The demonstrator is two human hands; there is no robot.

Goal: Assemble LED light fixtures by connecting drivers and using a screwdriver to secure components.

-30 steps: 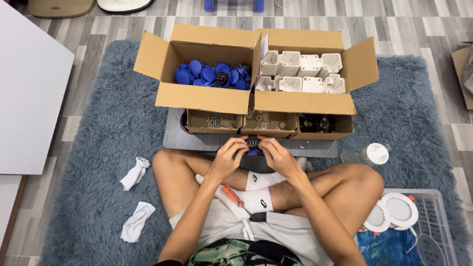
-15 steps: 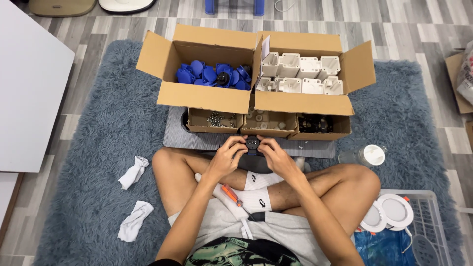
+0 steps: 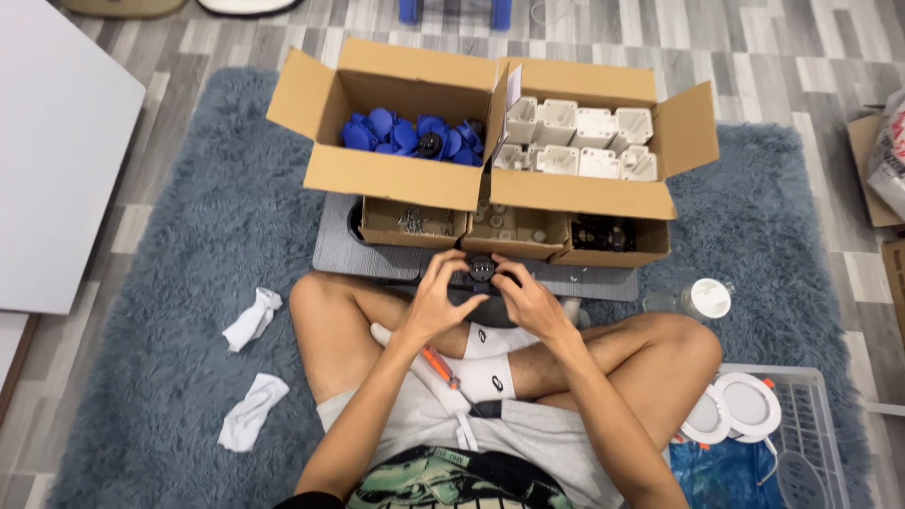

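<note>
While both grip it, the small black part [image 3: 482, 269] sits between left hand [image 3: 436, 300] and right hand [image 3: 528, 300].

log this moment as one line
left hand: holds small black round part | right hand: holds same part | behind: box of blue caps, box of white housings

Left hand [image 3: 436, 303] and right hand [image 3: 528, 300] gripping a small black part [image 3: 482, 269], blue caps box [image 3: 396, 141] beyond, white housings box [image 3: 584, 141] beside it, grey rug [image 3: 189, 264]
</note>
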